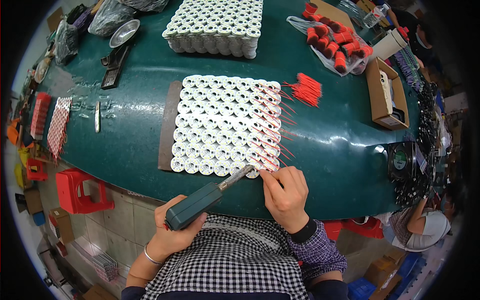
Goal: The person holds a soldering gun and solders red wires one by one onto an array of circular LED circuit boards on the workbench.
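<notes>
Likely the red wires (275, 121) on the right side of the white round boards (210, 122) are light and limp, best pinched near an end. My left hand (175, 227) wraps the soldering tool (195, 206), tilted up-right; my right (287, 195) arches, thumb and forefinger close, their grip unclear.

An assembly workshop — round boards (212, 42) stacked on a wide green surface (340, 175), a soldering gun (195, 204), bundled red wires (306, 91), plastic stools (75, 192) — and another person (429, 229) nearby.
</notes>
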Demonstrator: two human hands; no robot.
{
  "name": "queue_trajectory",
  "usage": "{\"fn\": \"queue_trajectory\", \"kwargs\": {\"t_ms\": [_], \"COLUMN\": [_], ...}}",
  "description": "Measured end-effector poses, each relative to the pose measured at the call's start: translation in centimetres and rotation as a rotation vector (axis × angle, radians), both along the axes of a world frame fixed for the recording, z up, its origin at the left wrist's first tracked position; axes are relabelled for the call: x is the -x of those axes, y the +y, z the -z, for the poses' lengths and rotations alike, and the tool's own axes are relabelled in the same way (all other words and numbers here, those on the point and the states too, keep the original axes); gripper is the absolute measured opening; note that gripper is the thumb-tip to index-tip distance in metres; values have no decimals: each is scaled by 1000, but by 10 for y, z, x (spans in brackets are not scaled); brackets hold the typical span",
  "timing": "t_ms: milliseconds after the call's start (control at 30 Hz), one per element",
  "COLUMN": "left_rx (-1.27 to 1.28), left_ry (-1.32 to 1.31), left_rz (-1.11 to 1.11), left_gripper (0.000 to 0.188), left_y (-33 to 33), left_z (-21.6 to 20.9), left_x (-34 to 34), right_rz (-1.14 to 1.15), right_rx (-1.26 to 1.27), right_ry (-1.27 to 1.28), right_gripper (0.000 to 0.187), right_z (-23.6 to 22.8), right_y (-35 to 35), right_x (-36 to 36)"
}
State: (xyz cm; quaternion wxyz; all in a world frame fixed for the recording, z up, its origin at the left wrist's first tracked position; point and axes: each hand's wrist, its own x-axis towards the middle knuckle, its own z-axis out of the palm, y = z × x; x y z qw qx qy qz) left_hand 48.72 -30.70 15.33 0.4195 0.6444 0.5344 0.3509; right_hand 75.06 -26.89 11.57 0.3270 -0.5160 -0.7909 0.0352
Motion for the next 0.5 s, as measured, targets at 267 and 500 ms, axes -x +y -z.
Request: {"fn": "queue_trajectory", "kwargs": {"t_ms": [267, 500], "left_rx": [-4, -54], "left_ry": [22, -4], "left_rz": [-10, -46], "left_gripper": [17, 20], "left_y": [-1, -9], "left_z": [2, 10], "left_x": [0, 8], "right_rz": [3, 3], "right_rx": [17, 20], "right_ry": [3, 1], "right_gripper": [24, 24], "right_z": [-1, -2], "right_y": [1, 1], "right_x": [1, 1]}}
